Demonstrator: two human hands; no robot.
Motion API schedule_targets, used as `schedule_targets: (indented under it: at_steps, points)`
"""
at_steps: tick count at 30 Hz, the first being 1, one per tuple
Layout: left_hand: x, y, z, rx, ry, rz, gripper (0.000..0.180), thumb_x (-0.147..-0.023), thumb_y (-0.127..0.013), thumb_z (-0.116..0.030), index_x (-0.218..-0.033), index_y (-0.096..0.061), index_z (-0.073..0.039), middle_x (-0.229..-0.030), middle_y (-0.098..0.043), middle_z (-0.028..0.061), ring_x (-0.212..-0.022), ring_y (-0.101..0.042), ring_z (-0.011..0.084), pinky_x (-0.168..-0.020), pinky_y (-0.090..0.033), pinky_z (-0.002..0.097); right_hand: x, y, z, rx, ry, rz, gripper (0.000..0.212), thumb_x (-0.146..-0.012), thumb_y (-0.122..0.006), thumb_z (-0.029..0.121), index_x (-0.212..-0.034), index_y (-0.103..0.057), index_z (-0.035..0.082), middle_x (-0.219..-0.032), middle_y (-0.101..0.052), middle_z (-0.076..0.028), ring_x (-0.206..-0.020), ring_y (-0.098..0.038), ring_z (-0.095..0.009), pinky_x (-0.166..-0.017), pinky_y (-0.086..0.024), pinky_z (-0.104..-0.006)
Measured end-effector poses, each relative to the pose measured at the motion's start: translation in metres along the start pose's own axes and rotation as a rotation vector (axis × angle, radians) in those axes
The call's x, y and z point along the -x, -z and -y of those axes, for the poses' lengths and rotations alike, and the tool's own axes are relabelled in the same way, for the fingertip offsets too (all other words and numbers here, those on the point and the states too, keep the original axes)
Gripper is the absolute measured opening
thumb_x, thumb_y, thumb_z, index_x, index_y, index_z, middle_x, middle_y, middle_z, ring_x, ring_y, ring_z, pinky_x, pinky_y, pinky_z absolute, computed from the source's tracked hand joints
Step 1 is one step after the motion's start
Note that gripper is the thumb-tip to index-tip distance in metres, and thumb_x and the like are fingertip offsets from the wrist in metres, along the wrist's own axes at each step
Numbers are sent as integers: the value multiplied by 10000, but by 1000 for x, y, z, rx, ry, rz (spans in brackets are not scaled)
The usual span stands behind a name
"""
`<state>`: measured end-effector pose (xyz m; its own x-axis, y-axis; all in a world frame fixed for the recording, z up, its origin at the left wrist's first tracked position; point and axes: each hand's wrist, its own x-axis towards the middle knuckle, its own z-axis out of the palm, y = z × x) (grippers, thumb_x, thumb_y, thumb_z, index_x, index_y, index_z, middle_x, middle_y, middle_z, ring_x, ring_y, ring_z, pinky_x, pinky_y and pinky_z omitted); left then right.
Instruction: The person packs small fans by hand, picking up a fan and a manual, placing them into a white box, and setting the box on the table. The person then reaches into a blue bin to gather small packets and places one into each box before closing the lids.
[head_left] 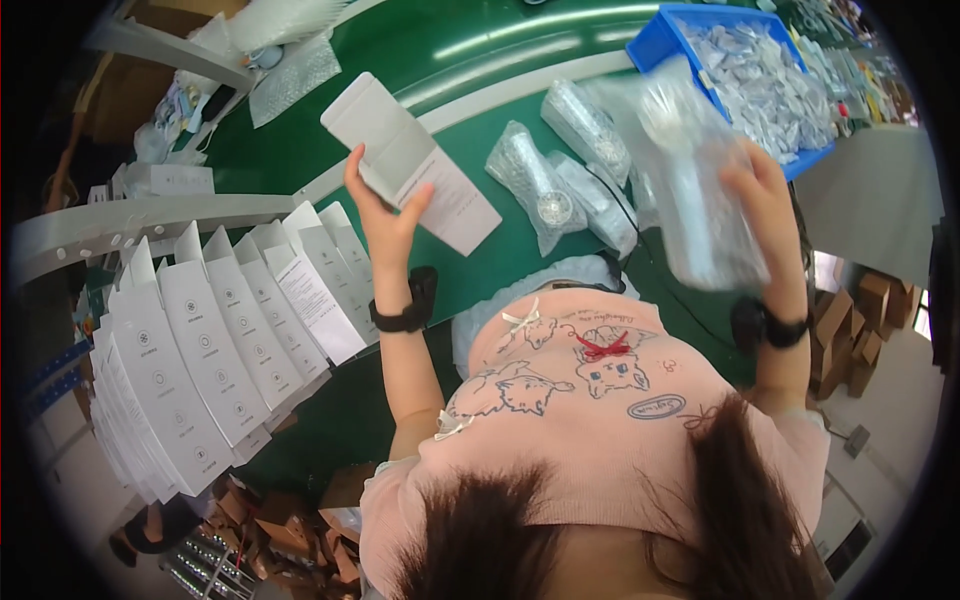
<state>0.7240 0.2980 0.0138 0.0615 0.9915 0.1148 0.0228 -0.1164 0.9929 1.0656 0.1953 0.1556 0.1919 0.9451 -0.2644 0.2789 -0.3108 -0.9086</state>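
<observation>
My left hand (388, 215) grips a white box (455, 205) over the green table, thumb on one side and fingers on the other. The box is tilted, with a flap raised at its far end and printing on its near part. On the right, my right hand (765, 190) holds a clear plastic bag (695, 215) by its side. A pale, long item with a rounded head shows inside, smeared by motion. Between the hands lie several wrapped items: a bubble-wrapped one with a round, perforated face (545, 195), another bubble-wrapped one (590, 125), and a white packet (603, 205).
Several upright white boxes with raised flaps (215, 340) stand in rows at left, beside a grey rail (170, 230). A blue bin (650, 42) full of small clear packets is at far right. A black cable (628, 215) crosses the near table edge. Brown cartons (850, 325) lie beyond.
</observation>
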Motion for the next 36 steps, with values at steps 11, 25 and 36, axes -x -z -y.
schedule_targets:
  at_steps: [11, 25, 36]
  points:
    - [6, 24, 61, -375, 317, 98, 919, -603, -740, -248, -1344, -216, -105, -1222, -378, 219, -1084, -440, 350, -901, -381, 388, -191, -107, -67, 479, 366, 127, 325, -722, -569, 142, -999, -555, -29, -856, -613, -140, -778, -590, -228, -709, -464, -318]
    - [6, -41, 15, -1223, 309, 401, 742, -708, -675, -317, -1296, -318, -39, -1297, -330, 251, -1219, -288, 411, -891, -343, 545, -207, -46, -98, 568, 402, -154, 223, -668, -594, 152, -804, -541, -18, -756, -590, -183, -693, -567, -337, -631, -447, -378]
    - [-18, -160, 37, -851, -230, 1137, 520, -635, -713, -202, -1100, -520, -73, -1186, -417, 192, -1151, -363, 372, -859, -362, 514, -189, -18, -154, 965, 379, 35, 248, -713, -631, 213, -867, -570, 29, -860, -607, -148, -792, -580, -338, -690, -470, -383]
